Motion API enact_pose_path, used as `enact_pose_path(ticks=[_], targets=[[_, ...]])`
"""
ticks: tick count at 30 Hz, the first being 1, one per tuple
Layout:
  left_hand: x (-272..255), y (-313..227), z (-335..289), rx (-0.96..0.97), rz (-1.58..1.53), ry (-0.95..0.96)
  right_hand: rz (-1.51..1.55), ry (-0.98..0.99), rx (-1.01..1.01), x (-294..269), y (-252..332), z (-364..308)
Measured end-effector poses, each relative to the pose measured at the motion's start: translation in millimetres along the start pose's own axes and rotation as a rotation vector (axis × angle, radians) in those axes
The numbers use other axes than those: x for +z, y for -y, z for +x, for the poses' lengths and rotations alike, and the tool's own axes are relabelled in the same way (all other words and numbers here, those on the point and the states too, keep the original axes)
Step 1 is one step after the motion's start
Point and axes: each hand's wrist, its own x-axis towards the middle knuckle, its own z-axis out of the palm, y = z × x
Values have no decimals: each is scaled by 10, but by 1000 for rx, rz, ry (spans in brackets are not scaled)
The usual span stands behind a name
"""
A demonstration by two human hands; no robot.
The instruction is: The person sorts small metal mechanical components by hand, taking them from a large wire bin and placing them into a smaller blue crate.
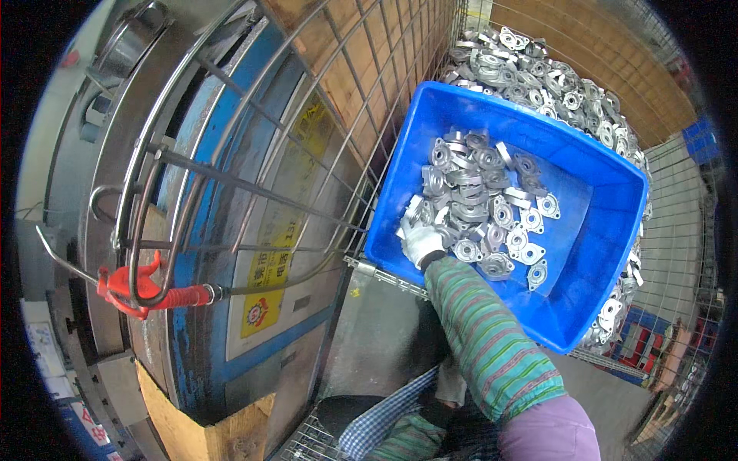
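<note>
Inside a deep blue bin (615,201), the right hand (421,241) of a worker, in a pale glove, reaches among silvery metal parts (470,201) heaped toward the bin's left side. The hand's grip is bent over the pile's near left edge, its fingers touching the parts; whether it has closed on one cannot be told. Several flat, flanged pieces lie singly at the heap's right. A green striped oversleeve (492,338) covers the forearm, below a purple sleeve (550,432). Low in the frame, what appears to be the left hand (451,384) rests in shadow near a blue-and-white checked cloth (388,415), its grip too obscured to judge. Beyond the bin, a larger mound of similar parts (538,77) fills a wire-mesh enclosure. At far left, a red air gun (115,284) hangs on a wire frame (231,178), near a yellow label (265,303).
</note>
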Motion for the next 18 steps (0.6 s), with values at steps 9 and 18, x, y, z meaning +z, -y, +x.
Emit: enact_pose_path(ticks=[9, 18], targets=[[-52, -59, 53, -562, -1674, -79, -128, -104, -19, 52, -4, -36], [-439, -948, 202, -120, -82, -128, 41, 107, 163, 33, -126, -6]])
